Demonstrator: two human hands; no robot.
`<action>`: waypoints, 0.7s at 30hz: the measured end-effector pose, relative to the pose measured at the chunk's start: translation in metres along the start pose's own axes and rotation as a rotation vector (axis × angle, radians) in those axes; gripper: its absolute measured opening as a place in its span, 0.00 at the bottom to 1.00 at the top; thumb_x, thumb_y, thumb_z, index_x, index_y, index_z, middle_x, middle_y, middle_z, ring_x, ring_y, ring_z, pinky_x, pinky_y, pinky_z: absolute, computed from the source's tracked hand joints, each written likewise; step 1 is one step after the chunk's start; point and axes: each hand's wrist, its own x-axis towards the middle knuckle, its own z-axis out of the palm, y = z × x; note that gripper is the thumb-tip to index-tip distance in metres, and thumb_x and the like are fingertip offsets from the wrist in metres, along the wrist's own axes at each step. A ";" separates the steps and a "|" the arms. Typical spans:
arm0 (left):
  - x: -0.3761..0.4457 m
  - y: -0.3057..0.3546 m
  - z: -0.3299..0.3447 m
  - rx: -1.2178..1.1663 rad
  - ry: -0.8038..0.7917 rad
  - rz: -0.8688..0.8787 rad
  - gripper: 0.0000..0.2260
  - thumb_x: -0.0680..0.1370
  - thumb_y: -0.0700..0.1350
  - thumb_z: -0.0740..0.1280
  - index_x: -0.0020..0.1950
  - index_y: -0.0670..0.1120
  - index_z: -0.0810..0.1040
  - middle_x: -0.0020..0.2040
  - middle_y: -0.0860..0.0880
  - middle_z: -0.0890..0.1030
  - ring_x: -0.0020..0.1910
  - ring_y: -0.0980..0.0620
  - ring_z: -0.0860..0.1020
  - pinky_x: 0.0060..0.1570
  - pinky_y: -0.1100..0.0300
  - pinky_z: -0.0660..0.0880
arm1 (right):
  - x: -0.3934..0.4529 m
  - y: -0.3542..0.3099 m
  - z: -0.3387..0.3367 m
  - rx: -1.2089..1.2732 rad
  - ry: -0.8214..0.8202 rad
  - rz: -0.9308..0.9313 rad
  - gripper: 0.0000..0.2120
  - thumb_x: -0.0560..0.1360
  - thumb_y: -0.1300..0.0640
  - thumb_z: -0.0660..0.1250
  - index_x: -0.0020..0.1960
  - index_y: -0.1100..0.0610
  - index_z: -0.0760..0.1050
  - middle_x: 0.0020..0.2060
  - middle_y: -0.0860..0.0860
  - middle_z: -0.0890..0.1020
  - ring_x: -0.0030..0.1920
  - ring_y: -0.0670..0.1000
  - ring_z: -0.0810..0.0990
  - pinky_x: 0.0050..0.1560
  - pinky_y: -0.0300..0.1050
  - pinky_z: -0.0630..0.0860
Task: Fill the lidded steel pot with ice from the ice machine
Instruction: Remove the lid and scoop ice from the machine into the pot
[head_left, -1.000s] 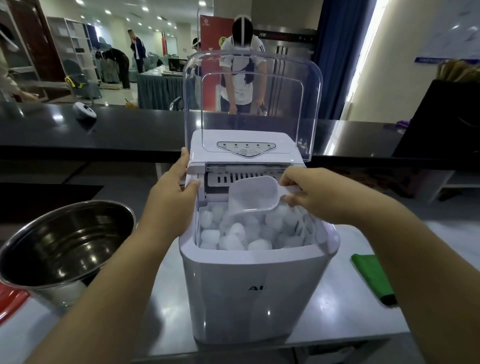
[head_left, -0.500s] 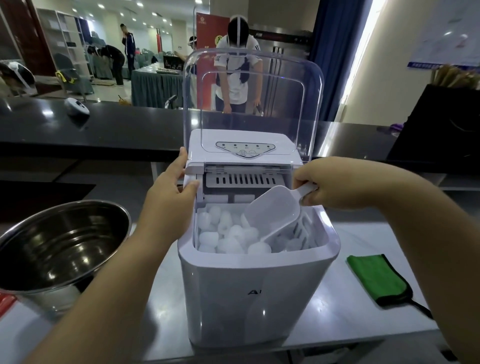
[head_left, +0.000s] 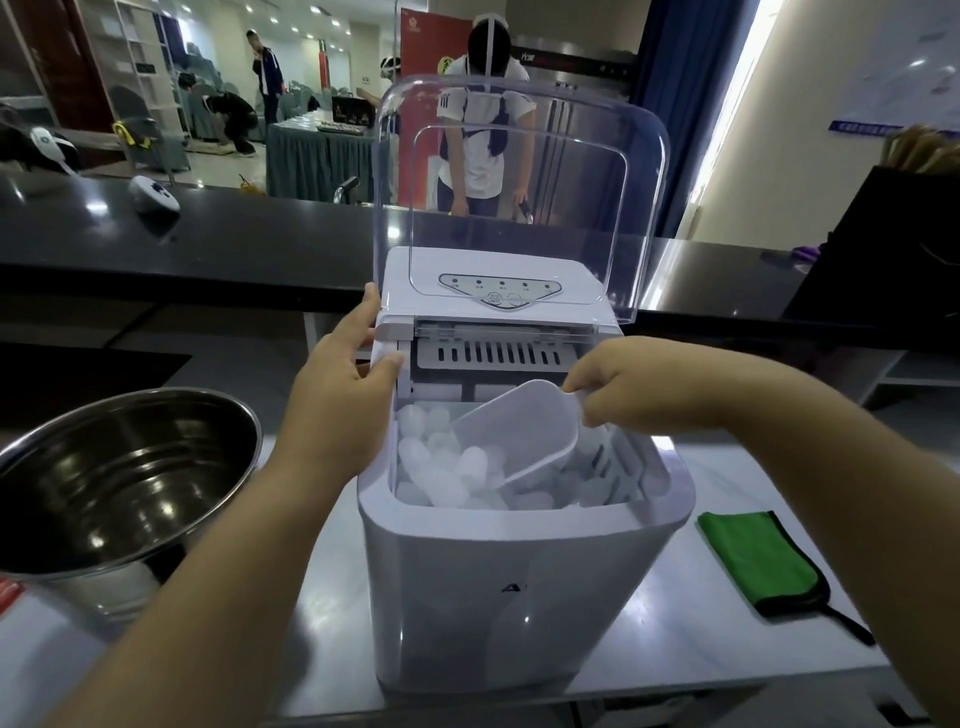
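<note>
A white ice machine (head_left: 519, 587) stands on the steel table with its clear lid (head_left: 519, 171) raised. Its basket holds several pieces of ice (head_left: 441, 473). My right hand (head_left: 639, 384) pinches the handle of a translucent white scoop (head_left: 519, 431), whose mouth is tilted down into the ice. My left hand (head_left: 343, 400) grips the machine's upper left corner. The steel pot (head_left: 124, 478) sits open and empty at the left, with no lid in view.
A green cloth (head_left: 763, 561) lies on the steel table (head_left: 727, 623) right of the machine. A red object (head_left: 8, 592) shows at the left edge. A black counter (head_left: 208, 234) runs behind, and people stand beyond it.
The scoop has tipped from level above the ice to mouth-down in the ice. My right hand has shifted right and up. The left hand stays on the machine.
</note>
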 end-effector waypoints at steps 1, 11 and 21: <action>0.000 0.000 0.000 -0.001 0.001 -0.003 0.24 0.80 0.44 0.60 0.74 0.60 0.60 0.63 0.55 0.73 0.55 0.59 0.72 0.40 0.79 0.64 | 0.002 0.000 0.000 0.017 0.004 0.008 0.11 0.74 0.61 0.62 0.50 0.58 0.82 0.44 0.53 0.82 0.46 0.54 0.79 0.47 0.47 0.77; 0.001 -0.004 0.000 -0.029 -0.018 -0.001 0.25 0.80 0.44 0.60 0.73 0.62 0.58 0.63 0.53 0.72 0.56 0.57 0.71 0.54 0.63 0.65 | 0.006 -0.004 -0.011 -0.061 -0.061 0.036 0.10 0.72 0.61 0.65 0.48 0.55 0.83 0.36 0.44 0.78 0.38 0.45 0.75 0.38 0.39 0.72; 0.002 -0.005 0.002 -0.022 -0.020 0.005 0.24 0.80 0.44 0.60 0.73 0.63 0.58 0.65 0.51 0.71 0.60 0.54 0.71 0.57 0.60 0.67 | -0.001 -0.010 0.013 -0.322 0.030 -0.072 0.11 0.76 0.60 0.55 0.36 0.51 0.68 0.34 0.48 0.74 0.35 0.48 0.71 0.33 0.43 0.66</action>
